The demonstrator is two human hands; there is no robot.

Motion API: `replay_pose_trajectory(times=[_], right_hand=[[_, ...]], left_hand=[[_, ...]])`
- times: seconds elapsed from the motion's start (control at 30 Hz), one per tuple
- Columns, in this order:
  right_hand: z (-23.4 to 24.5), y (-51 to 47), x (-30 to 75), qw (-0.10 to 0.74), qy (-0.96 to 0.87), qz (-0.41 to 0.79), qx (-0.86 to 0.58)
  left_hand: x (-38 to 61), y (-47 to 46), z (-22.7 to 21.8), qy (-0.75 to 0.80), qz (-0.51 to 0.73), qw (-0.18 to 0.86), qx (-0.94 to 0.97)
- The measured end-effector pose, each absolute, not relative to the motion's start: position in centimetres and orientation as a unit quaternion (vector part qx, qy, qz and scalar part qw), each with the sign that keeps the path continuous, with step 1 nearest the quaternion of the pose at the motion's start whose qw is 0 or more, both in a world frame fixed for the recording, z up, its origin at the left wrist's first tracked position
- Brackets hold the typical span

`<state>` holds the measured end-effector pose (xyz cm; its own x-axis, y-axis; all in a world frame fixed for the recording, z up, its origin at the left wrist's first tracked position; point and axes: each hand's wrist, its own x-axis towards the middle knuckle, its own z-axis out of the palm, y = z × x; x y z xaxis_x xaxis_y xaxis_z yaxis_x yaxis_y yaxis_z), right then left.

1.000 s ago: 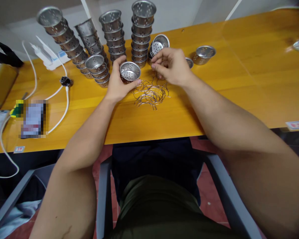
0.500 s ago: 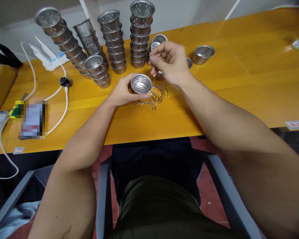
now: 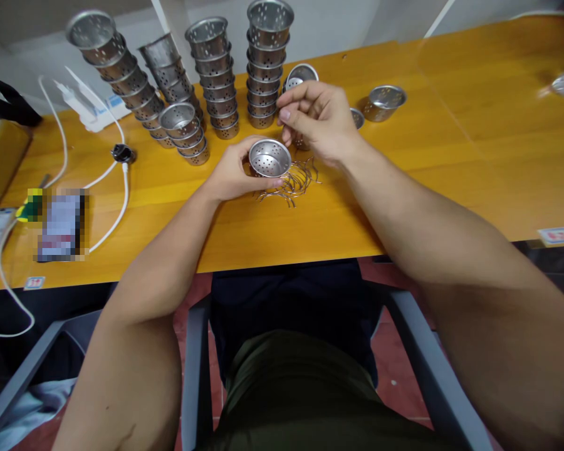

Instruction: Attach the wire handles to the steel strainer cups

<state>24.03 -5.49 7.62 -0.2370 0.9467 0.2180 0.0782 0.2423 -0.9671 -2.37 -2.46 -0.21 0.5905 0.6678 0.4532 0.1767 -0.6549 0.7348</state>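
Observation:
My left hand (image 3: 239, 170) is wrapped round a perforated metal cup (image 3: 269, 159), its open top tilted toward me, above the table. Just right of the cup's rim, my right hand (image 3: 317, 122) is raised with thumb and fingertips pinched together; whatever is between them is too small to make out. A loose pile of thin bent wires (image 3: 301, 180) lies on the table under and beside the held cup. Behind my right hand another perforated cup (image 3: 301, 75) is partly hidden.
Several stacks of perforated cups (image 3: 216, 81) stand along the back. A single cup (image 3: 385, 103) sits to the right. On the left are a blurred phone (image 3: 61, 224), a white cable (image 3: 126, 207) and a power strip (image 3: 101, 113). Chair armrests (image 3: 195, 369) flank me.
The cup in my left hand has shifted slightly right. My right hand has moved a little left, closer to the cup's rim, still pinched.

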Motion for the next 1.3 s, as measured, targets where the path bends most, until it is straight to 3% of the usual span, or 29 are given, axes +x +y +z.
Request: replay_pose_trajectory(times=[0.13,0.37,0.8,0.93,1.1,1.3], right_hand=[[7.0,-5.1,23.9,0.466,-0.64,0.465,-0.397],[5.7,-2.9,25.5,0.545,-0.639,0.386,-0.382],[7.6,-5.6,24.8,0.438,-0.688,0.419,-0.4],[6.5,-4.0,25.3,0.458,-0.702,0.378,-0.394],[4.2,-1.2,24.6,0.559,-0.69,0.339,-0.31],[2.8,-0.4,24.4,0.542,-0.719,0.339,-0.273]], left_hand=[[-2.5,-1.9,-0.7,0.281,0.389,0.299,0.825],[-1.7,-1.1,-1.2,0.356,0.443,0.216,0.794],[-2.1,1.2,-2.3,0.386,0.491,0.205,0.753],[-2.2,1.6,-3.6,0.337,0.512,0.21,0.762],[-2.1,1.3,-3.7,0.284,0.516,0.217,0.779],[-2.2,1.6,-4.1,0.226,0.525,0.201,0.795]])
